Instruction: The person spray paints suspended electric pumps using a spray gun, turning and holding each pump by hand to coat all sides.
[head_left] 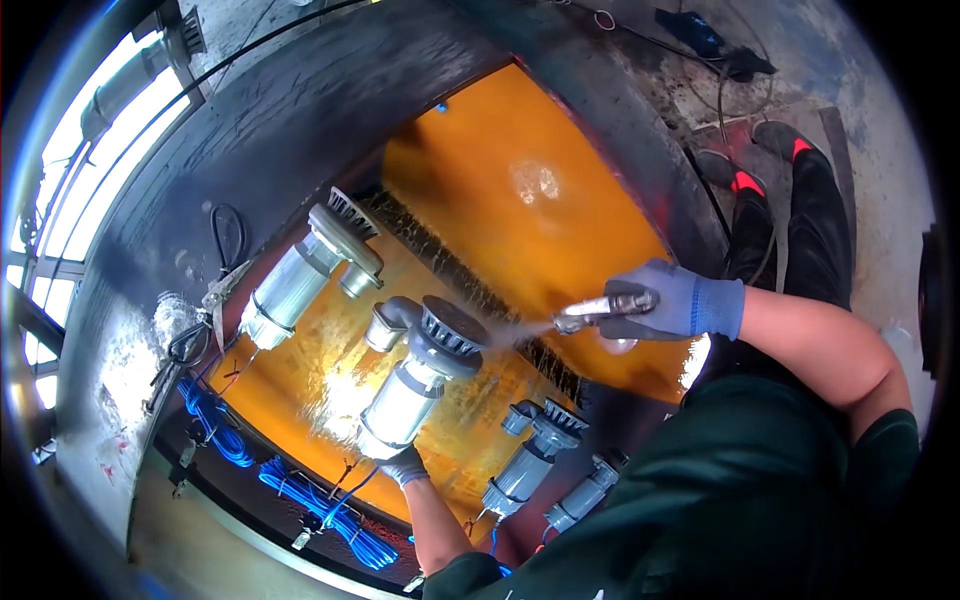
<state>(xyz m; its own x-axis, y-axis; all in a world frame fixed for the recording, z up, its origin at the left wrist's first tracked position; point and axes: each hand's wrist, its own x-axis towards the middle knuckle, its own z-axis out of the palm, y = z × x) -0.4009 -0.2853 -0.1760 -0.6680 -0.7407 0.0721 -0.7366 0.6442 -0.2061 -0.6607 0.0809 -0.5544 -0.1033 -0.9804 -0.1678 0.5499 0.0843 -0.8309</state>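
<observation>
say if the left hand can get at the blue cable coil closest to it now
Probably yes: the left hand is at the base of the grey motor unit, and nothing bulky seems to stand between it and the blue cable coil.

White light glares through a dark-framed window of several panes point(118, 172) at the left of the frame. A scuffed, dark grey wall point(300, 110) slants across the upper left. Stained grey flooring point(820, 70) fills the upper right. At centre, a glossy orange sloping panel point(500, 130) catches a pale round reflection point(538, 182).
</observation>
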